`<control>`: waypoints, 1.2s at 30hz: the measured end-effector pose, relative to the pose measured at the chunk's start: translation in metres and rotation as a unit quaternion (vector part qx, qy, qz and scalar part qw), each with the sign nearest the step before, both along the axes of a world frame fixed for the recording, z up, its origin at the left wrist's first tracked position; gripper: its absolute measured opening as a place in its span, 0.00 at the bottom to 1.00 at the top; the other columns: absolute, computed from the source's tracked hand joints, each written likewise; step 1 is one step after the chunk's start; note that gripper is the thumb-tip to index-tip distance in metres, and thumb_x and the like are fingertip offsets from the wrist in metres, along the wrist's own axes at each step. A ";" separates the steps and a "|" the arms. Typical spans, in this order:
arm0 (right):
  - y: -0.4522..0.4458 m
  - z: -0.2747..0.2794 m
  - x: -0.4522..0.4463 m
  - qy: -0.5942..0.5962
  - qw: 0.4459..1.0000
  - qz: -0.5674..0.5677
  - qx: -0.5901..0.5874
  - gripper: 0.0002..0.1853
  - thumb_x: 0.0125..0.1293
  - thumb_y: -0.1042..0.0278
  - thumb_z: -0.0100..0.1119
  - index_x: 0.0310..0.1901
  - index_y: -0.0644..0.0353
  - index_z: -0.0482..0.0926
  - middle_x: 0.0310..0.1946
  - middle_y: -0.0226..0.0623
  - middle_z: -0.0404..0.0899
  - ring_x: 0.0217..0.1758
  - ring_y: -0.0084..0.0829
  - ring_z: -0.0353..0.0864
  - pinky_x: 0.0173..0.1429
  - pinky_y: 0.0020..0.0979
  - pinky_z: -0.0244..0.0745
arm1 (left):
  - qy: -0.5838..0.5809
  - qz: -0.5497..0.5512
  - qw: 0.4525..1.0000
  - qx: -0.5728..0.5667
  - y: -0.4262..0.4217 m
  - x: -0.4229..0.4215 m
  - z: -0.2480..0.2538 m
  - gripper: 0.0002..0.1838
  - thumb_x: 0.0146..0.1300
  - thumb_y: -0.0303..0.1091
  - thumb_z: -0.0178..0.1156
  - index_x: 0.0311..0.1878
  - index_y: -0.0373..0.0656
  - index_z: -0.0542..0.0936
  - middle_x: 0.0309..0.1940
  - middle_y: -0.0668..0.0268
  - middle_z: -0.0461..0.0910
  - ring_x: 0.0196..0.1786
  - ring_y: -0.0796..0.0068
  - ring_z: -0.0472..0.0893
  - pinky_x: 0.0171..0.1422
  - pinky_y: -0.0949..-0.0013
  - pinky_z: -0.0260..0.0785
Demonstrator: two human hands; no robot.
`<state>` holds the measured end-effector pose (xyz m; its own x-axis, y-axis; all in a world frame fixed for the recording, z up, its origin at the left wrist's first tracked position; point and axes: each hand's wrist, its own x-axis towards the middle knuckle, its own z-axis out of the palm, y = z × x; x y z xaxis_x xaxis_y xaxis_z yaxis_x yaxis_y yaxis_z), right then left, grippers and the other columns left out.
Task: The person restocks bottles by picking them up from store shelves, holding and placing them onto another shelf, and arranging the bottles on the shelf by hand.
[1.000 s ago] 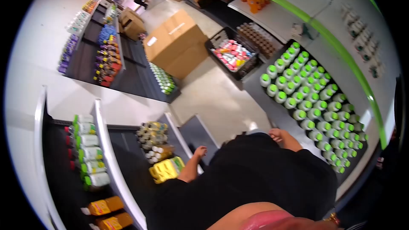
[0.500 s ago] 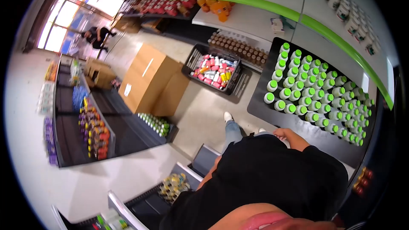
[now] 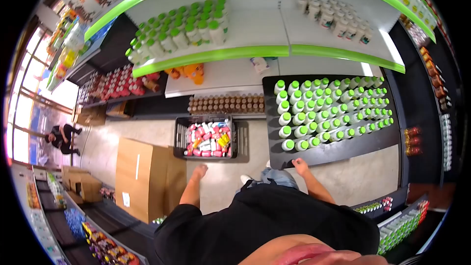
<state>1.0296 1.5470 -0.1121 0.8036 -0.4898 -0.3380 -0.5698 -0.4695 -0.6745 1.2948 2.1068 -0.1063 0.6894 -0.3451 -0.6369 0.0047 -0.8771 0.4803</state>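
My left hand (image 3: 200,171) hangs at the lower middle, loosely bent, with nothing seen in it. It is nearest to a black crate (image 3: 179,140) full of pink, white and yellow bottles (image 3: 208,135). My right hand (image 3: 300,166) is at the near left corner of a black board (image 3: 338,152). Its fingers are bent and overlap the board's edge; whether they touch it I cannot make out. Rows of white bottles with green caps (image 3: 319,115) stand upright on the board.
A large cardboard box (image 3: 140,179) stands on the floor at left. Ahead, a white shelf (image 3: 255,24) with green edges holds more green-capped bottles (image 3: 181,29) and white jars (image 3: 333,17). Brown-capped bottles (image 3: 225,103) fill a low shelf. A seated person (image 3: 63,138) is at far left.
My view has turned to the right, so the shelves and the board now lie straighter ahead. My left hand has come into view beside the crate. My right hand shows nearer the board's corner.
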 end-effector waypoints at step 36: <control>0.314 -0.025 -0.004 0.008 0.533 -0.734 0.421 0.14 0.69 0.52 0.54 0.48 0.52 0.77 0.34 0.33 0.81 0.30 0.28 0.80 0.29 0.33 0.70 | -0.331 0.035 0.833 -0.442 -0.860 0.436 0.356 0.40 0.47 0.43 0.76 0.62 0.39 0.70 0.61 0.51 0.71 0.61 0.51 0.75 0.66 0.56 0.70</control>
